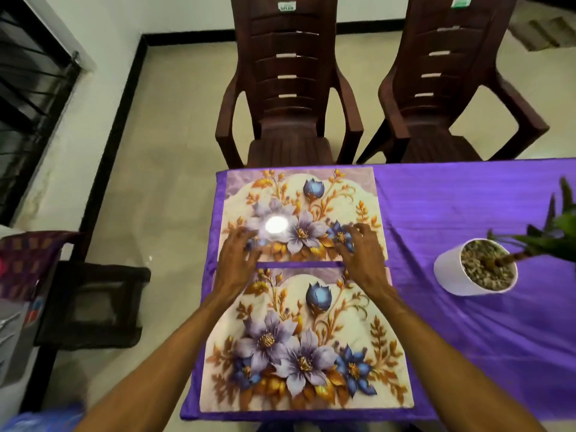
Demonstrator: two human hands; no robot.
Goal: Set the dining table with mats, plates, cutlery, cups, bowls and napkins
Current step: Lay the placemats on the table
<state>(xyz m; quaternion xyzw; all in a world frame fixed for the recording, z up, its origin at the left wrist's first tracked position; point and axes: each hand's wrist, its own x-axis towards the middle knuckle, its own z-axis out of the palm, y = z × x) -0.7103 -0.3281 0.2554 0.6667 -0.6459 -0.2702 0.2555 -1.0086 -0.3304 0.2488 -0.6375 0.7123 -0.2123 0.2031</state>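
Note:
Two floral place mats lie one behind the other on the purple tablecloth (452, 198). The far mat (299, 194) reaches the table's far edge; the near mat (311, 338) sits close to me. Both hands rest flat on the far mat's near edge, fingers spread: my left hand (238, 257) at its left corner, my right hand (361, 251) at its right side. Neither hand grips anything. A narrow strip of cloth shows between the two mats. A ceiling light glares on the far mat.
A white pot (461, 275) with pebbles and a green plant stands on the table to the right. Two brown plastic chairs (290, 88) (448, 88) face the far edge. A dark stool (93, 304) and cloth-covered items stand on the floor at left.

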